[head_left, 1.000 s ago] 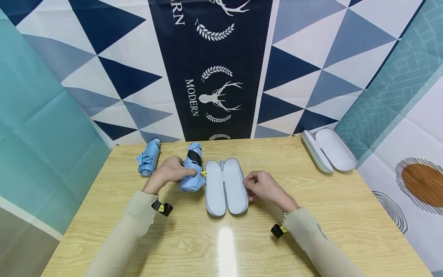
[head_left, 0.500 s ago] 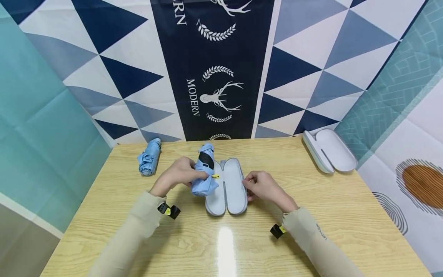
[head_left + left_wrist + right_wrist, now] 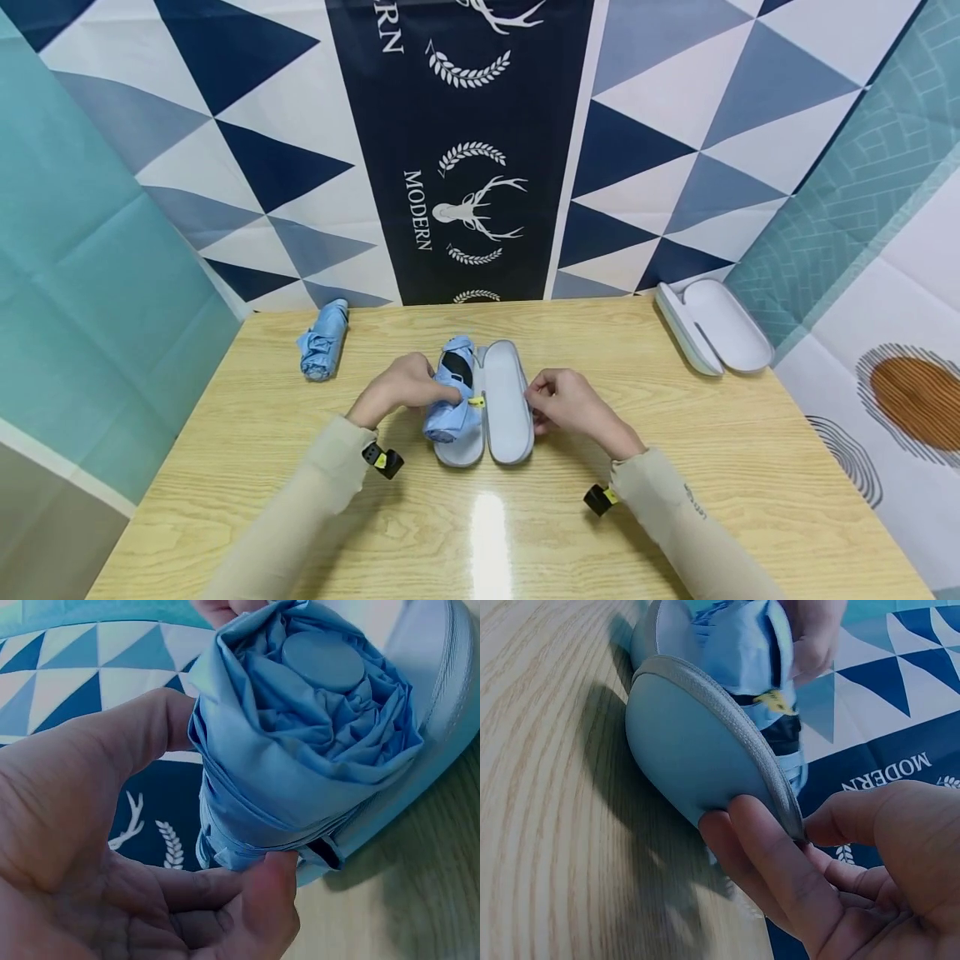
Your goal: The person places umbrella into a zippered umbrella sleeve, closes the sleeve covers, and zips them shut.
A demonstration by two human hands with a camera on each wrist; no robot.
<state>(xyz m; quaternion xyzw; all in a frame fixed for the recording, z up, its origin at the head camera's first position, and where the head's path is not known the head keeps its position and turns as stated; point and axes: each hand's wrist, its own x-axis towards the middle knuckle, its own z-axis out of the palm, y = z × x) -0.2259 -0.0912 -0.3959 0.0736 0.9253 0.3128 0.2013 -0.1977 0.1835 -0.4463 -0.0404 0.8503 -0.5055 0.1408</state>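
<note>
One wood-grain surface [image 3: 390, 533] is carrying everything. Two zippered clamshell cases are lying open on it: the near case [image 3: 507, 408] is sitting mid-surface between the hands, the spare case [image 3: 738, 329] is resting at the far right corner.

Two blue folded umbrellas. The held umbrella [image 3: 450, 421] is lying lengthwise over the near case's left half; can't tell if it's fully bottomed. The other umbrella [image 3: 324, 340] is lying apart at far left.

Left hand [image 3: 405, 385] is gripping the held umbrella, thumb one side, fingers opposite. Right hand [image 3: 562, 400] is pinching the near case's right-half rim, fingers outside the shell, thumb at the zip edge.

Handling, my read: umbrella light, stiff core, soft slippery fabric with loose folds likely to be snagging on the zip. Best hold: around the middle, near the black strap [image 3: 456, 369], squeezing through to the core. Case probably light, semi-rigid; take it by the rim.

Smallest: yellow tag [image 3: 477, 402] is sticking out toward the hinge; watch it.
</note>
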